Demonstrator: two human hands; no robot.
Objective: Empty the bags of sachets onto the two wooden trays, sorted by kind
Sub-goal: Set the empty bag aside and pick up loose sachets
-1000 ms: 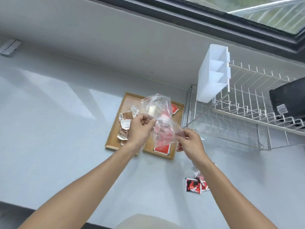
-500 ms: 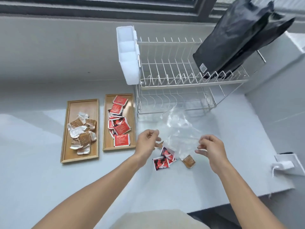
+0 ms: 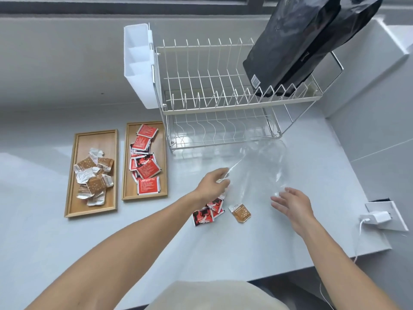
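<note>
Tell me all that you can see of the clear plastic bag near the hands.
The clear plastic bag is thin, transparent and crinkled, with shiny highlights, and looks empty. It lies spread over the white counter, in front of the dish rack, whose lower wires show through it. The left hand pinches its near left edge. The right hand is open beside its near right corner; whether it touches the bag I cannot tell.

Two trays lie side by side at the left of the tabletop: the left tray and, just right of it, the right tray, each holding sachets. The dish rack stands far right of them. Nearer, loose sachets lie beside a single sachet.
</note>
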